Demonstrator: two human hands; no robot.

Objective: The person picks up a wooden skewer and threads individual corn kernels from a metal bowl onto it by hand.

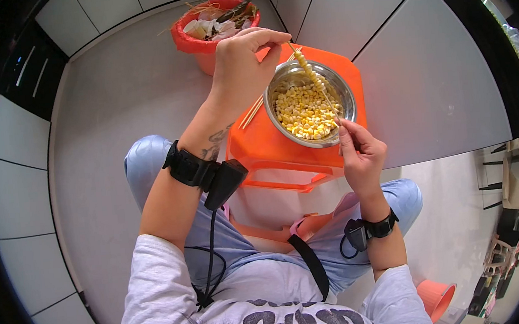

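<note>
My left hand pinches the upper end of a thin wooden skewer above the far side of the bowl. Yellow corn kernels are threaded along the skewer's upper part. At the near right rim, my right hand pinches the skewer's lower end between thumb and finger. The skewer slants across a stainless steel bowl, which holds many loose corn kernels. Several bare skewers lie left of the bowl on the orange plastic stool, partly hidden by the bowl and my left hand.
A red-lined bin full of scraps and husks stands beyond the stool. White cabinets rise close on the right. A pink bucket lies at the lower right. Black cables hang from my left wrist device.
</note>
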